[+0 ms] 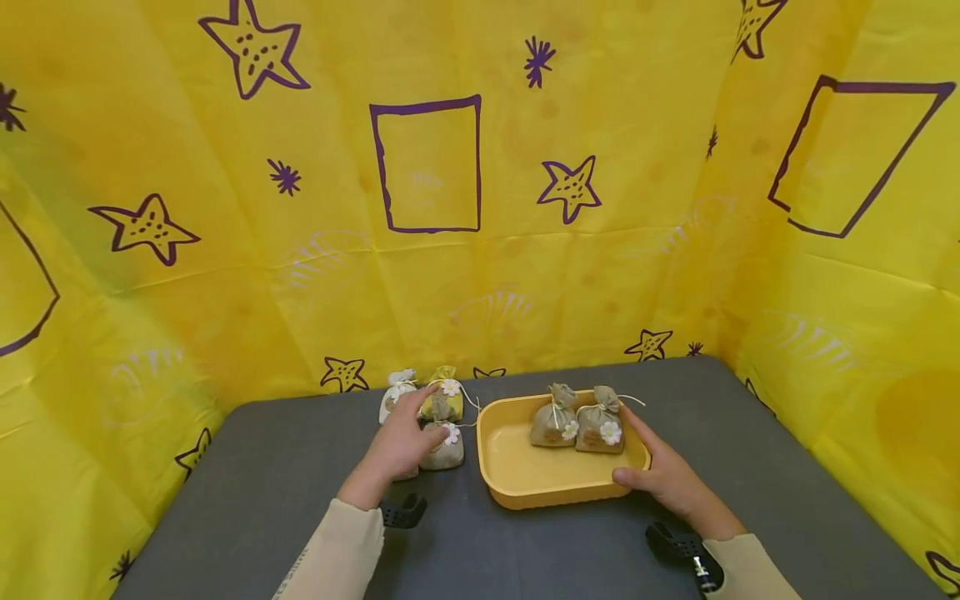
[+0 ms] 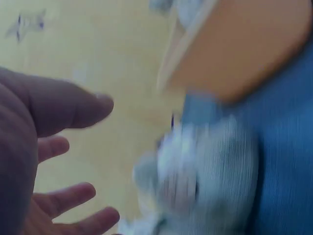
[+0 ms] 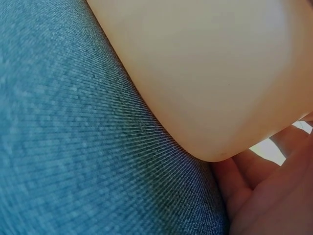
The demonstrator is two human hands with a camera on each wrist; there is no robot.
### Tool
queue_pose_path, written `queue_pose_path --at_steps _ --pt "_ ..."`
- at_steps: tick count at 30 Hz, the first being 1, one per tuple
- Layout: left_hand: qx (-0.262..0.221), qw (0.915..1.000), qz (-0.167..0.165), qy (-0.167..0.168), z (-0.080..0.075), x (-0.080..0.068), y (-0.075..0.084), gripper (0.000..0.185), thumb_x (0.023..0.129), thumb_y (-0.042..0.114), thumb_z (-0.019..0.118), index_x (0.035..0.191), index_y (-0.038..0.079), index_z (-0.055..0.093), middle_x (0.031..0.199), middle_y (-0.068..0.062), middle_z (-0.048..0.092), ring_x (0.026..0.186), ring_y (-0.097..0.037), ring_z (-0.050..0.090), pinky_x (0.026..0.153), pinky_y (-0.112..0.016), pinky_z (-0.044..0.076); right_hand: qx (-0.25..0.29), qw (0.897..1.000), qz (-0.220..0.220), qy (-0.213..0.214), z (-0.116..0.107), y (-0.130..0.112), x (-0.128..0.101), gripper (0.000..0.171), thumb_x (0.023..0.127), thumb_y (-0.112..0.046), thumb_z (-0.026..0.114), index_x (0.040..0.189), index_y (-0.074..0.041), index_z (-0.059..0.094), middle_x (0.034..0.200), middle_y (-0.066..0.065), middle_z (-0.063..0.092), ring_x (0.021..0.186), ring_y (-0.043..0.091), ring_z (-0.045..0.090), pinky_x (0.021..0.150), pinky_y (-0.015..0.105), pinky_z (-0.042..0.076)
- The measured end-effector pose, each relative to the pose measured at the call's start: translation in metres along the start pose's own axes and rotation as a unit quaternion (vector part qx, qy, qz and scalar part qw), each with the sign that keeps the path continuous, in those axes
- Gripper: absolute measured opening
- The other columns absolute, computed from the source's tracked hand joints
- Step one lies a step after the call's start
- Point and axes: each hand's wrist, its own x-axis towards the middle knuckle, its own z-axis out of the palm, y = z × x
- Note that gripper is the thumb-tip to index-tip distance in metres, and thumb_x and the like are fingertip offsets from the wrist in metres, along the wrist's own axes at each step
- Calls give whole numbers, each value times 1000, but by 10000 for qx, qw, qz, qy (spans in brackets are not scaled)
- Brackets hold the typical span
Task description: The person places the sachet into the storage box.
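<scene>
Left hand (image 1: 397, 446) spread over loose sachets (image 1: 444, 456); right hand (image 1: 669, 477) gripping yellow tray (image 1: 517, 477).

Two sachets (image 1: 553, 425) occupy the tray's right half; floor space remains leftward. Table (image 1: 480, 554) edge: well right. Only the left wrist view exposes the thumb-to-sachet gap; only the right, fingers at the tray's outer wall.

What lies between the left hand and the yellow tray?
In the head view, a yellow pouch and a grey pouch lie between the left hand and the yellow tray, with a narrow strip of dark tabletop before the tray.
</scene>
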Motion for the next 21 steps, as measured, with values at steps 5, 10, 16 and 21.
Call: queue_pose_path --at_steps 5,10,16,21 --pt "-194 9961 -838 -199 -28 -5 -45 63 87 14 74 146 10 50 144 -23 45 118 -44 51 85 -54 47 17 10000 3 -10 0 -1 -1 100 86 -26 78 161 -16 12 162 19 14 143 41 24 110 59 19" --pt "-708 9903 -1042 -580 -41 -11 -73 61 86 12 76 143 10 56 141 -25 49 127 -44 46 91 -54 47 -7 10000 39 -3 1 -2 -1 101 86 -27 78 161 -15 12 162 19 14 143 41 23 110 59 19" --pt "-1037 9884 -859 -706 -45 -10 -84 61 86 13 78 143 11 56 138 -26 52 129 -44 45 95 -57 44 -21 10000 22 24 1 -2 -2 100 86 -27 78 161 -15 13 162 20 14 143 42 22 110 62 18" --pt "-1230 9856 -822 -818 -45 -11 -88 61 85 9 78 142 11 57 136 -25 54 125 -42 49 94 -56 45 -27 10000 -33 20 0 -2 -1 100 86 -25 78 161 -14 13 162 20 15 143 41 23 110 60 18"
